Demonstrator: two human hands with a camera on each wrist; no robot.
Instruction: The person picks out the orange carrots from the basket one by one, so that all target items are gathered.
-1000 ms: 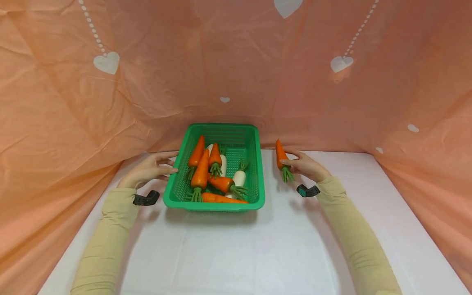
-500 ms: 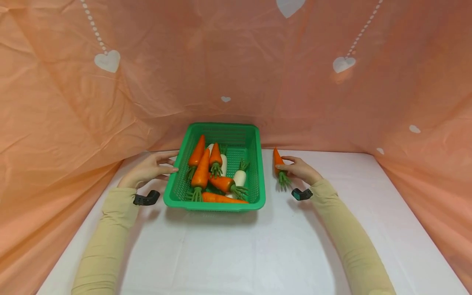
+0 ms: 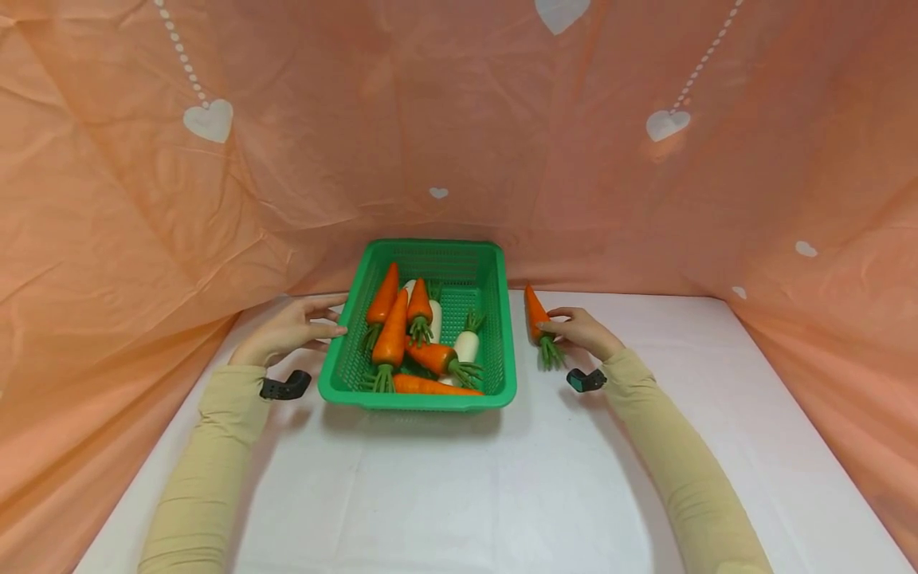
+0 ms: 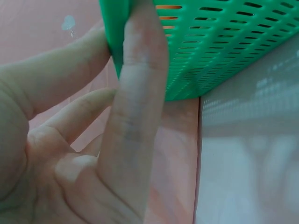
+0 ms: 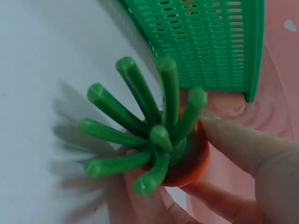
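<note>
My left hand (image 3: pixel 287 328) pinches the left rim of a green plastic basket (image 3: pixel 419 402). In the left wrist view, a finger lies along the perforated wall, with the thumb on the other side of the rim. My right hand (image 3: pixel 584 331) holds an orange carrot (image 3: pixel 535 312) by its thick end, right of the basket. The carrot's narrow tip points away, and its green stalks (image 5: pixel 140 112) point toward the right wrist camera, low over the table. Inside the basket lie several carrots (image 3: pixel 390 339) and a few white radishes (image 3: pixel 466 347) with green tops.
A white cloth (image 3: pixel 423 486) covers the table. An orange-pink curtain (image 3: pixel 459 143) with white hearts hangs close behind the basket and along both sides. Black wrist cameras (image 3: pixel 285 386) sit under both wrists.
My right hand has come down and a little left with the carrot, and the carrot's tip has swung left toward the basket. My left hand and the basket have stayed put.
</note>
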